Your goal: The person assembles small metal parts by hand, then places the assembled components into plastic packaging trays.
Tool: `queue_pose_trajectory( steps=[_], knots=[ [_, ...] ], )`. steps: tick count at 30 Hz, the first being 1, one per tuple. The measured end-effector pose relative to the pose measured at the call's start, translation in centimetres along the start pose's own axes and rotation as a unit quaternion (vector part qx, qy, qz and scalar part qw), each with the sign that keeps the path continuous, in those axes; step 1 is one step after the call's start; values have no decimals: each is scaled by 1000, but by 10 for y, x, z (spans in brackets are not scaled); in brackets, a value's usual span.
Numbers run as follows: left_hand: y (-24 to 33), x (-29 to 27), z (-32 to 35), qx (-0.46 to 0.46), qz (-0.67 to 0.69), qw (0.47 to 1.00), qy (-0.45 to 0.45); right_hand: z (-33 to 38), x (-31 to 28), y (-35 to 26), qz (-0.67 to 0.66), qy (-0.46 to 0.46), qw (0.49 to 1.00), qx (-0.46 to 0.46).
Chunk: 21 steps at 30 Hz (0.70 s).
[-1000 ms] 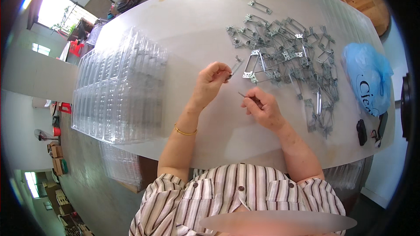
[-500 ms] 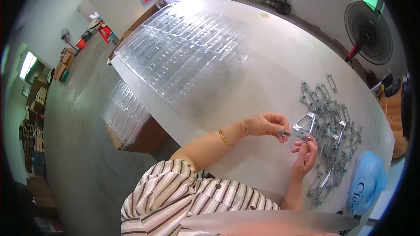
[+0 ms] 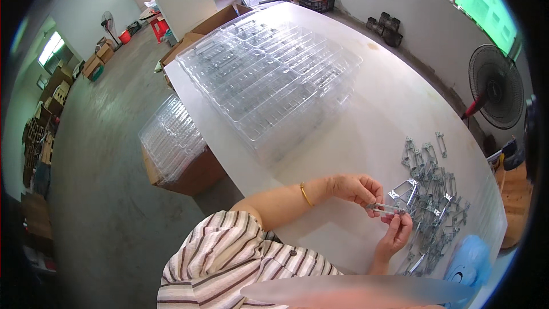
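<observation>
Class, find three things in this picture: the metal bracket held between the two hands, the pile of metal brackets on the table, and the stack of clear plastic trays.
metal bracket [image 3: 385, 208], head view, middle of the strip between the fingers.
pile of metal brackets [image 3: 437, 194], head view, centre of the heap.
stack of clear plastic trays [image 3: 269, 77], head view, top tray's middle.

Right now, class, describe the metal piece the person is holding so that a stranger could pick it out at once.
On the white table, find the heap of metal brackets near its right end. Just left of that heap, the left hand and right hand pinch one small metal bracket between them, the only one lifted clear of the pile.
</observation>
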<state>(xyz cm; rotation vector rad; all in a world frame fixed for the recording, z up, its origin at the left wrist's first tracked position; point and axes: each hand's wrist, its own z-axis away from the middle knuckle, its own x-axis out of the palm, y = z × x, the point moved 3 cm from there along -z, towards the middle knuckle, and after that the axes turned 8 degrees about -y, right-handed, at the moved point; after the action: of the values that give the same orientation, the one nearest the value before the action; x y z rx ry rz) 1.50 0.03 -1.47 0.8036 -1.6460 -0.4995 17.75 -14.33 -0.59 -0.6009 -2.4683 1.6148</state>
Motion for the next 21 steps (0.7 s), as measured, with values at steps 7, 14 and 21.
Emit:
queue_pose_trajectory(
  steps=[7, 14, 21],
  knots=[
    [2, 3, -1, -28, 22, 999, 27, 1, 2, 3, 14, -17, 1000, 8],
    [-2, 6, -1, -66, -80, 994, 34, 1, 5, 1, 26, -39, 999, -5],
    [0, 7, 0, -88, -122, 987, 54, 1, 5, 8, 29, -48, 998, -8]
  ],
)
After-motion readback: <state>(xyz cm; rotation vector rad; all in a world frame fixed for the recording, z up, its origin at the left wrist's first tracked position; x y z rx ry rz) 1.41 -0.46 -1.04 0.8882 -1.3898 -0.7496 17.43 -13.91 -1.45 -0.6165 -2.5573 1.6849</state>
